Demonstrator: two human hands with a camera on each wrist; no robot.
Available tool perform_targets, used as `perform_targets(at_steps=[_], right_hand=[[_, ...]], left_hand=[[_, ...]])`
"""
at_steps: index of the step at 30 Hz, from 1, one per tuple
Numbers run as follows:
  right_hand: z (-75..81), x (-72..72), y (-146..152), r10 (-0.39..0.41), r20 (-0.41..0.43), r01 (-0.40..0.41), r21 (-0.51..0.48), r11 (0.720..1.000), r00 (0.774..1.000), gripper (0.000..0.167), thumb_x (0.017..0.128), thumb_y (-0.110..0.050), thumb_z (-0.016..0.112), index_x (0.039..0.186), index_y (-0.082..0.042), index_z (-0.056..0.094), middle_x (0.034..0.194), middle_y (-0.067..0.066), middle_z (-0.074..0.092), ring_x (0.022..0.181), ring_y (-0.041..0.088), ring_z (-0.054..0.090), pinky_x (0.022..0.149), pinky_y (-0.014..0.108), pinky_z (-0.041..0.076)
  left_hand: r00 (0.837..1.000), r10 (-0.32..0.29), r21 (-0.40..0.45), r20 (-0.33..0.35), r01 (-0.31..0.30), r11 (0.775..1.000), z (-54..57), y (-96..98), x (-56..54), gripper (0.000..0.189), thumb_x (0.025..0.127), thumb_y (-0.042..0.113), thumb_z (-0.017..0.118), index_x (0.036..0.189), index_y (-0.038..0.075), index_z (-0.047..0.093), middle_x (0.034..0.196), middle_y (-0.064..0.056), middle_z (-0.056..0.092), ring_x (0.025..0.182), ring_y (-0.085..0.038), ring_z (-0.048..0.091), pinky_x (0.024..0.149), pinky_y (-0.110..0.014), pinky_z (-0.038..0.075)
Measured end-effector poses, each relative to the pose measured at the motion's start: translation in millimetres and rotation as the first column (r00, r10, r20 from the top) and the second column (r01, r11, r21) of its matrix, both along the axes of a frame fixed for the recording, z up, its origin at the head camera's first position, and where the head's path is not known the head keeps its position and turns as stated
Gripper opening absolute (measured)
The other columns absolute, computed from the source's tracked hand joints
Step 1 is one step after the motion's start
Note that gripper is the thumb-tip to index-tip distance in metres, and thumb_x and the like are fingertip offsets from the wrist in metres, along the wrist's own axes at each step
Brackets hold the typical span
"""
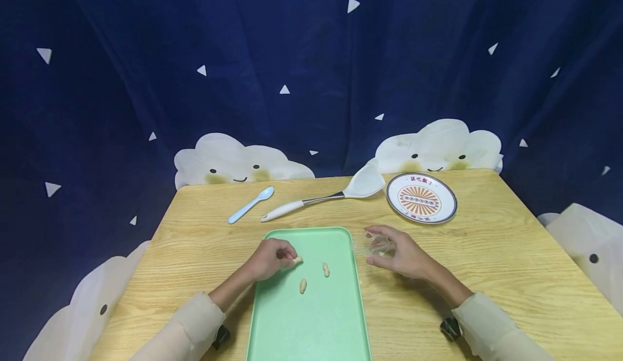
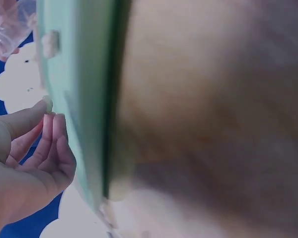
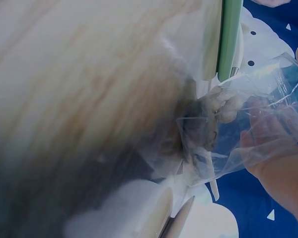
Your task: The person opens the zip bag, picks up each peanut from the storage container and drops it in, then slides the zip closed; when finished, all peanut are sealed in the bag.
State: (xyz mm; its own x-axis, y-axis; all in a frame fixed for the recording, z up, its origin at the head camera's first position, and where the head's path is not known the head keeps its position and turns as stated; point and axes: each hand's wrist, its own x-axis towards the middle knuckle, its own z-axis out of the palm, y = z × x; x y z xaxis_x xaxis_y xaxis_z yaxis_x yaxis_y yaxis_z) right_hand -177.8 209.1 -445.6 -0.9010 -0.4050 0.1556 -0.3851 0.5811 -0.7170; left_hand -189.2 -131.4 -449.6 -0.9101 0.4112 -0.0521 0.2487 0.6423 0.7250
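Okay, here's my setup from left to right, going by the green tray (image 1: pixel 316 331) on the wooden counter (image 1: pixel 160 274). Beyond the tray's far left corner there's a light blue spoon (image 1: pixel 250 206), lying at a slant. My left hand (image 1: pixel 269 258) reaches over the tray's left edge, and its thumb and fingers are pinched together on a peanut (image 1: pixel 298 260), so that one's above the left half of the tray. Can't tell if the peanut touches the tray or hangs just over it.

Next is a spatula (image 1: pixel 323 198) just past the tray's far edge, white handle to the left, wide pale head angled away past the far right corner. On the tray itself, a second peanut (image 1: pixel 303 286) lies a bit nearer to me than the pinched one, and a third peanut (image 1: pixel 326 269) lies on the right half. Neither touches the other.

Just beside the tray's right edge I've got a clear plastic bag (image 3: pixel 233 136) in my right hand (image 1: pixel 401 253), fingers and thumb curved around it. Some pale lumps (image 3: pixel 228 106) that look like peanuts show through the plastic. Farthest right of the things is a round plate (image 1: pixel 421 198), beyond the tray's far right corner, with an orange sunburst in the middle.
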Motion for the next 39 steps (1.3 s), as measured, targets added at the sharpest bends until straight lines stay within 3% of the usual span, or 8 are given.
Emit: perform_targets(at_steps=[7, 13, 23, 31, 39], right_hand=[[-0.5, -0.7, -0.9, 0.012, 0.01, -0.012, -0.007, 1.0, 1.0, 0.066, 0.079, -0.039, 0.076, 0.134, -0.014, 0.05, 0.128, 0.006, 0.06, 0.1, 0.015, 0.063, 0.091, 0.04, 0.049], [-1.7, -0.7, -0.4, 0.029, 0.001, -0.029, -0.023, 0.999, 1.0, 0.067, 0.079, -0.038, 0.076, 0.134, -0.01, 0.05, 0.129, 0.009, 0.06, 0.104, 0.018, 0.063, 0.09, 0.037, 0.05], [-4.1, -1.8, 0.3, 0.043, -0.004, -0.043, -0.026, 0.999, 0.999, 0.066, 0.08, -0.04, 0.074, 0.134, -0.01, 0.05, 0.128, 0.008, 0.061, 0.102, 0.016, 0.064, 0.089, 0.036, 0.05], [-3.6, -1.7, 1.2, 0.036, 0.001, -0.036, -0.028, 0.999, 0.999, 0.064, 0.08, -0.039, 0.074, 0.134, -0.013, 0.05, 0.12, 0.005, 0.063, 0.1, 0.015, 0.064, 0.086, 0.034, 0.051], [-3.8, -1.1, 1.8, 0.02, -0.04, -0.021, -0.011, 1.0, 0.999, 0.063, 0.079, -0.039, 0.076, 0.132, -0.015, 0.052, 0.124, 0.003, 0.061, 0.105, 0.018, 0.062, 0.089, 0.04, 0.049]], left_hand=[[0.998, -0.018, 0.072, -0.064, 0.023, 0.997, 18.0, 15.2, -5.2, 0.006, 0.084, 0.006, 0.069, 0.088, 0.008, 0.072, 0.082, -0.003, 0.068, 0.079, -0.016, 0.063, 0.063, -0.024, 0.05], [0.994, -0.033, 0.13, -0.104, 0.046, 0.99, 27.5, 40.1, -8.6, 0.007, 0.086, 0.009, 0.068, 0.091, 0.01, 0.073, 0.086, -0.003, 0.07, 0.083, -0.017, 0.065, 0.067, -0.023, 0.051], [0.993, -0.06, 0.205, -0.099, 0.08, 0.975, 42.7, 90.1, -11.6, 0.012, 0.085, 0.009, 0.069, 0.096, 0.009, 0.075, 0.092, -0.006, 0.071, 0.085, -0.016, 0.068, 0.068, -0.019, 0.052], [0.995, -0.083, 0.232, -0.063, 0.095, 0.968, 43.4, 120.6, -9.2, 0.012, 0.085, 0.01, 0.07, 0.094, 0.006, 0.076, 0.09, -0.007, 0.074, 0.08, -0.014, 0.068, 0.063, -0.017, 0.05], [0.993, -0.094, 0.261, -0.065, 0.108, 0.959, 39.4, 135.3, -6.3, 0.012, 0.085, 0.008, 0.07, 0.095, 0.007, 0.075, 0.096, -0.006, 0.073, 0.084, -0.012, 0.067, 0.069, -0.016, 0.052]])
